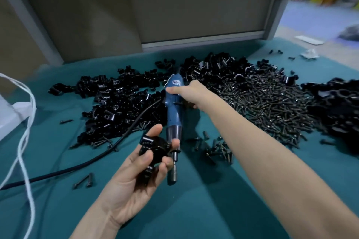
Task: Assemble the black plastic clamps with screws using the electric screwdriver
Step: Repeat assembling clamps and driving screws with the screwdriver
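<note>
Left hand curls round clamp; right hand grips screwdriver. Hold clamp steady, bit square before driving.

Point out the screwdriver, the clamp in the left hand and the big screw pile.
screwdriver (174, 114): head view, on its blue body.
clamp (156, 148): head view, on its black middle.
screw pile (272, 106): head view, on the heap's middle.

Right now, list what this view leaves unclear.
- Head view: the clamp, its shape and any screw in it, hidden by the left hand and darkness.
- Fingers of the right hand, behind the screwdriver.
- The cable, cut off by the left edge.
- The room, top right, blurred.
</note>
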Tool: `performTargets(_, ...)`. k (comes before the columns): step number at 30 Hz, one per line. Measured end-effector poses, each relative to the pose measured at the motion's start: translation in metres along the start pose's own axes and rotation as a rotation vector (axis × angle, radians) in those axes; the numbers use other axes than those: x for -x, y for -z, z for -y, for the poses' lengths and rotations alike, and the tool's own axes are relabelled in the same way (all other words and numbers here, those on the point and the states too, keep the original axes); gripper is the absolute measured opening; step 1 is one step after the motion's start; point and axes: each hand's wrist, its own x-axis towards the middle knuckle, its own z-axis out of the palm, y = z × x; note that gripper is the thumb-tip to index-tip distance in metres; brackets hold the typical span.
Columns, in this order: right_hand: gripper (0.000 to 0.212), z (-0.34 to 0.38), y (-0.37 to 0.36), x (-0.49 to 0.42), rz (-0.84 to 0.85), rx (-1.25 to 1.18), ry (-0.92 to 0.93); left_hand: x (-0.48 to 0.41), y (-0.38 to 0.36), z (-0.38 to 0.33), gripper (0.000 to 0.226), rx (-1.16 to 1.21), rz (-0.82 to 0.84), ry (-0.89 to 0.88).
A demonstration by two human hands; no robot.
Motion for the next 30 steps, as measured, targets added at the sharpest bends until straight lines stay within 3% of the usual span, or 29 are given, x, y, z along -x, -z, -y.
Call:
performTargets(4, 0.054, -0.005, 0.025, 0.002, 0.003, 0.233, 0.055, -0.001, -0.001, 0.006, 0.069, -0.304, -0.343, -0.217)
performTargets(7, 0.039, -0.004, 0.068, 0.008, -0.035, 0.303, 0.057, -0.005, -0.001, 0.011, 0.071, -0.375, -0.398, -0.269)
performTargets(10, 0.018, -0.015, 0.108, 0.023, 0.034, 0.431, -0.016, -0.006, -0.002, 0.014, 0.072, -0.479, -0.411, -0.267)
performTargets(12, 0.016, -0.028, 0.120, 0.036, 0.108, 0.525, -0.091, -0.007, -0.002, 0.017, 0.067, -0.553, -0.421, -0.279)
performTargets(15, 0.026, -0.051, 0.118, 0.054, 0.167, 0.593, -0.145, -0.010, -0.003, 0.019, 0.040, -0.602, -0.476, -0.334)
performTargets(22, 0.036, -0.082, 0.102, 0.064, -0.011, 0.818, 0.137, -0.009, -0.003, 0.016, 0.029, -0.625, -0.554, -0.378)
performTargets(27, 0.016, -0.086, 0.097, 0.063, -0.008, 0.851, 0.306, -0.008, -0.004, 0.017, 0.030, -0.658, -0.565, -0.364)
performTargets(30, 0.015, -0.088, 0.097, 0.062, -0.021, 0.901, 0.382, -0.008, -0.004, 0.018, 0.051, -0.706, -0.553, -0.369)
